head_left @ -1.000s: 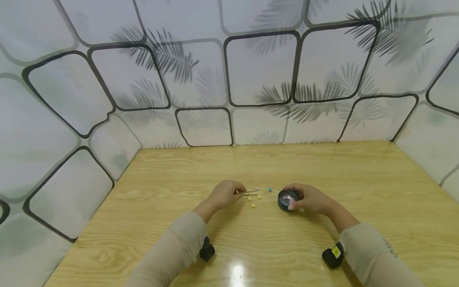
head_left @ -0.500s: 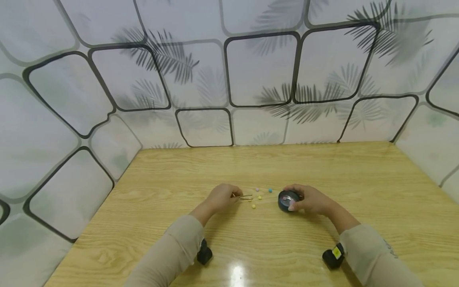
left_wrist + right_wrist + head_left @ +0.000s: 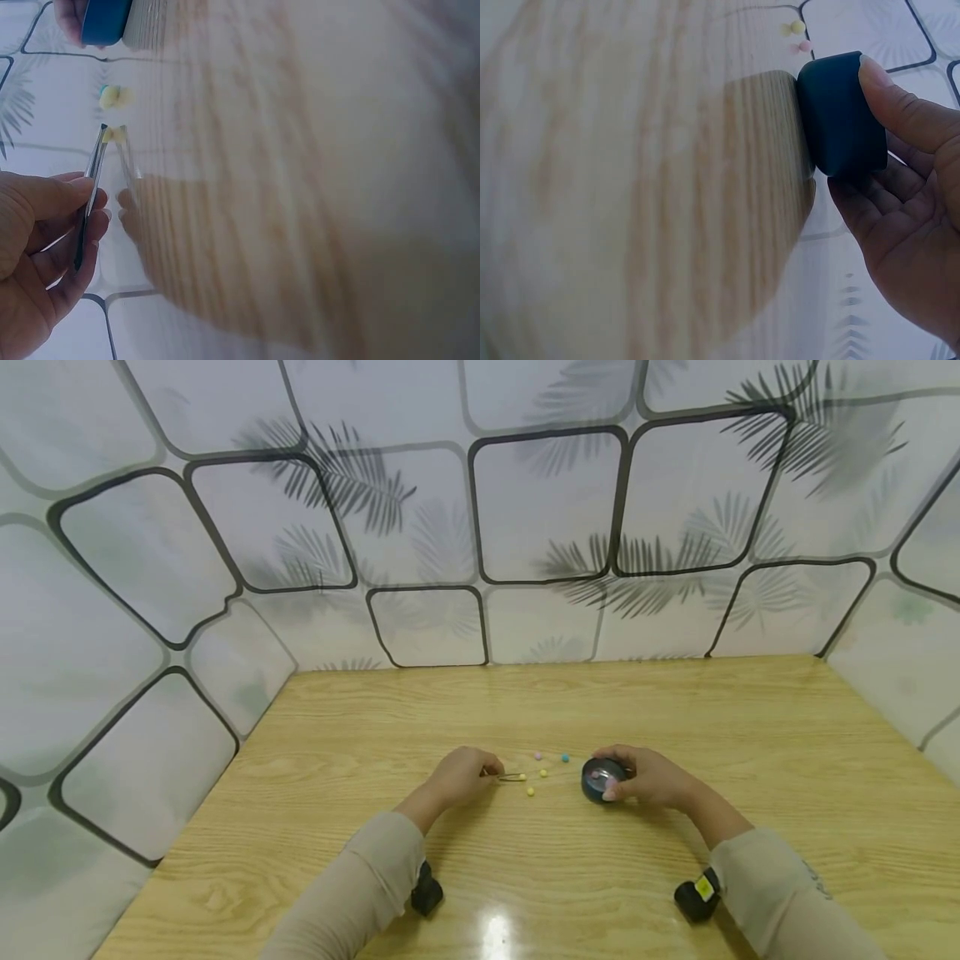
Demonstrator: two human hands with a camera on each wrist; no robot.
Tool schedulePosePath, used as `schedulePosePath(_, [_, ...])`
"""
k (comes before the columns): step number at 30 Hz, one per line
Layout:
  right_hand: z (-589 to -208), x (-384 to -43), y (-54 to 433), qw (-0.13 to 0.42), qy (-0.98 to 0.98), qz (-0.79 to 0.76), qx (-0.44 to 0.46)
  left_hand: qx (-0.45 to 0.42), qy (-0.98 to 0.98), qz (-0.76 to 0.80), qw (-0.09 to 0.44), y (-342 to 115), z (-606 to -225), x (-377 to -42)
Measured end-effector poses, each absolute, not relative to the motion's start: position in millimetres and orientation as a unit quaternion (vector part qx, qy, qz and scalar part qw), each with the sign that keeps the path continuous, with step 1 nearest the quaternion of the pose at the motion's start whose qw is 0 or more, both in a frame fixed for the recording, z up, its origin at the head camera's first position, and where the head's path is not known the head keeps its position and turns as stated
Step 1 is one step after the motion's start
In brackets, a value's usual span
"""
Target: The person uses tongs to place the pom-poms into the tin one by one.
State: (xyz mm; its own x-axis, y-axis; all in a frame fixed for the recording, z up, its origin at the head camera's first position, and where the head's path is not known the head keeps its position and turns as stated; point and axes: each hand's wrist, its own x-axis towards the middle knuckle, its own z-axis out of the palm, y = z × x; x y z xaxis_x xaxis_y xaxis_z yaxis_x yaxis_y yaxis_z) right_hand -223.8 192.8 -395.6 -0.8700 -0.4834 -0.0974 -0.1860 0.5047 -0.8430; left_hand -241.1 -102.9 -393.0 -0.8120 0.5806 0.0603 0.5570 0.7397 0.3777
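My left hand (image 3: 461, 774) pinches a pair of metal tweezers (image 3: 91, 187) between thumb and fingers. The tweezer tips are right at a small yellow bead (image 3: 522, 777), close over the tabletop. To the right, a round dark blue dish (image 3: 840, 112) stands on the table, and my right hand (image 3: 652, 778) grips its side, thumb at the rim. A pink bead (image 3: 596, 774) shows inside the dish. Between the hands lie two more yellow beads, one nearer (image 3: 530, 792) and one farther (image 3: 543, 773), with a pale pink bead (image 3: 537, 757) and a blue bead (image 3: 565, 757) behind.
The wooden table (image 3: 360, 718) reaches back to a patterned white wall covering (image 3: 551, 510), which also rises along the left and right sides. Black wrist cameras sit under the left sleeve (image 3: 427, 891) and the right sleeve (image 3: 697, 900).
The left hand has drawn the tweezers left and nearer to me, from beside the pale pink bead to the leftmost yellow bead. My right hand and the dish stay in place.
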Motion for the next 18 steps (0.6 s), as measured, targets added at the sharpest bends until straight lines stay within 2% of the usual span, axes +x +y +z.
schedulePosePath(18, [-396.5, -224.8, 193.5, 0.161, 0.849, -0.461, -0.203, 0.311, 0.928, 0.202, 0.03, -96.1, -385.8, -241.6])
